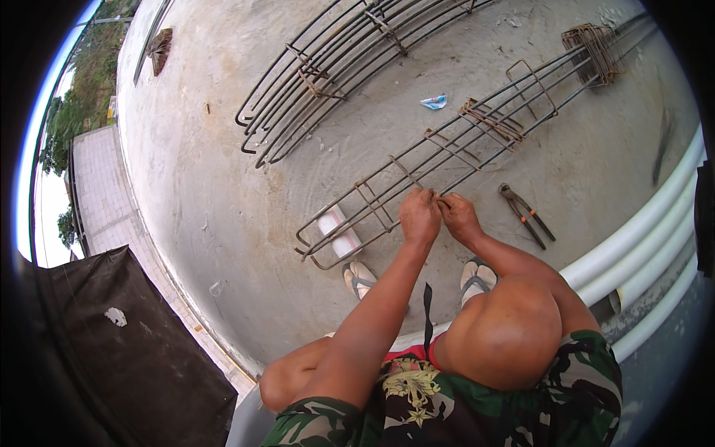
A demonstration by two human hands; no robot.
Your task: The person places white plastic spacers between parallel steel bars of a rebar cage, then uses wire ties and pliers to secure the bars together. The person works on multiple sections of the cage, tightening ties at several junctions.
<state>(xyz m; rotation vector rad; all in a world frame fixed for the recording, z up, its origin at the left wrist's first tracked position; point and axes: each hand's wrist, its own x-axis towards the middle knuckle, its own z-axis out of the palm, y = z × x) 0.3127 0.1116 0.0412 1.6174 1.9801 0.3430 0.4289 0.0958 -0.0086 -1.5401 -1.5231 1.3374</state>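
Note:
A long cage of rusty steel bars with square stirrups (pixel 477 134) lies across the concrete floor in front of me. My left hand (pixel 419 216) and my right hand (pixel 458 216) meet at one bar near the cage's near end, fingers pinched together on it, seemingly around thin tie wire that is too small to make out. A pair of pincers (pixel 525 214) lies on the floor just right of my right hand. The cage's near end rests on a white pipe piece (pixel 339 232).
A second bundle of hooked bars (pixel 328 71) lies farther back. White plastic pipes (pixel 655 223) run along the right. My sandalled feet (pixel 361 277) stand below the cage. A dark tarp (pixel 126 350) covers something at lower left. A scrap of wrapper (pixel 434 101) lies on the concrete.

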